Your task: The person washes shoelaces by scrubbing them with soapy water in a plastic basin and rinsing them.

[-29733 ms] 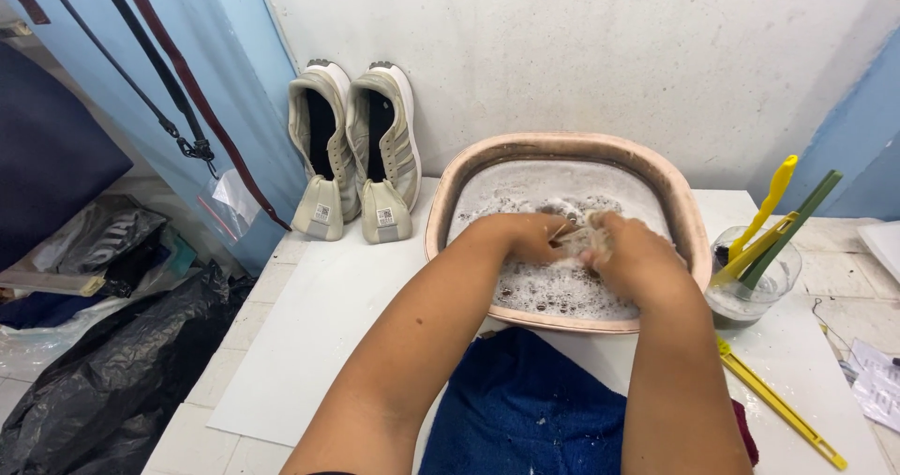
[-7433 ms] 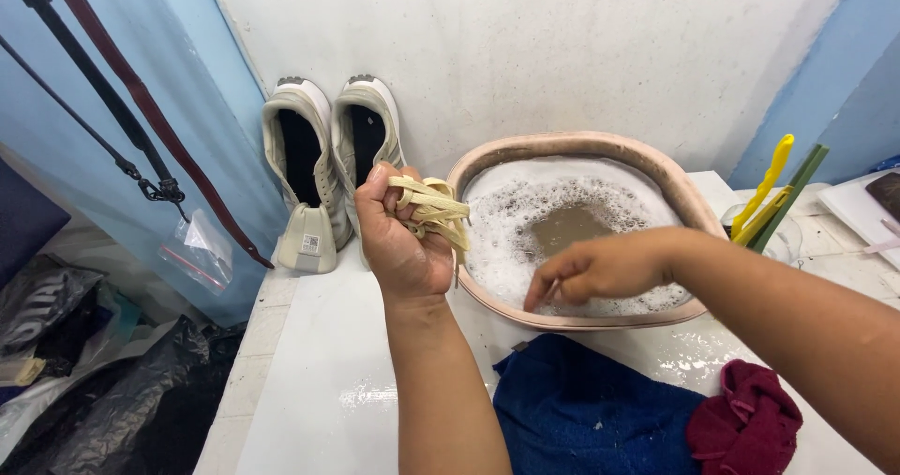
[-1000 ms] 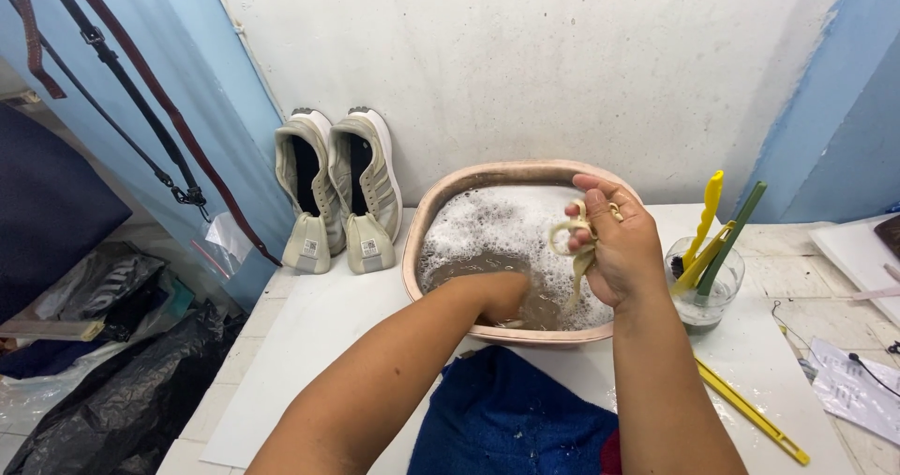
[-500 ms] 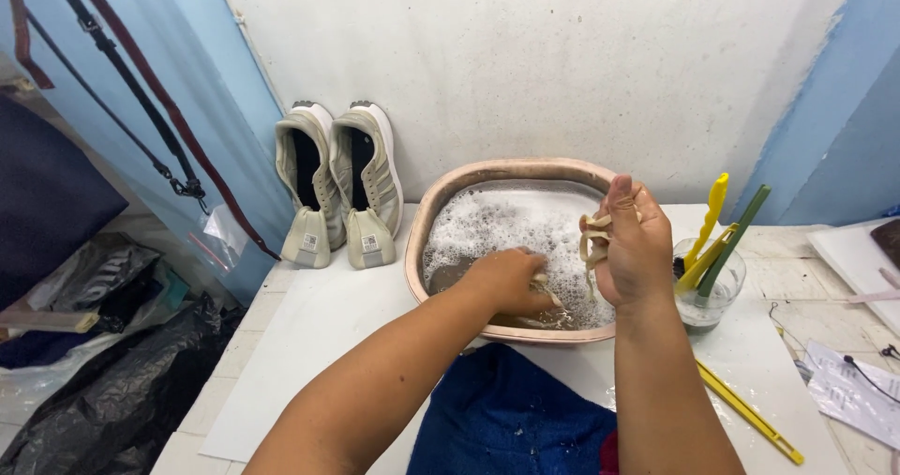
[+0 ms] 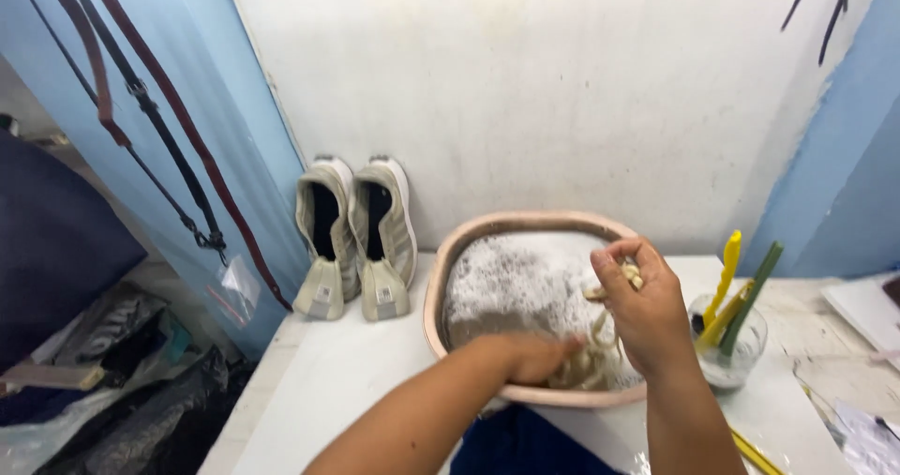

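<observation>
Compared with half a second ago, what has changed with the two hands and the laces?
The right hand holds the beige laces raised above the basin, about where it was. The left hand has moved toward the hanging ends of the laces in the foam and now touches them. The pair of shoes against the wall and the cup of brushes stayed as they were.

My beige shoelaces hang wet and limp as a tangled bundle, their upper end pinched at about one o'clock, their lower loops trailing down toward six o'clock into the suds. The basin is a pink oval tub, upright on the white counter, filled with foamy, greyish water; the laces dip into it at its four o'clock side.
</observation>
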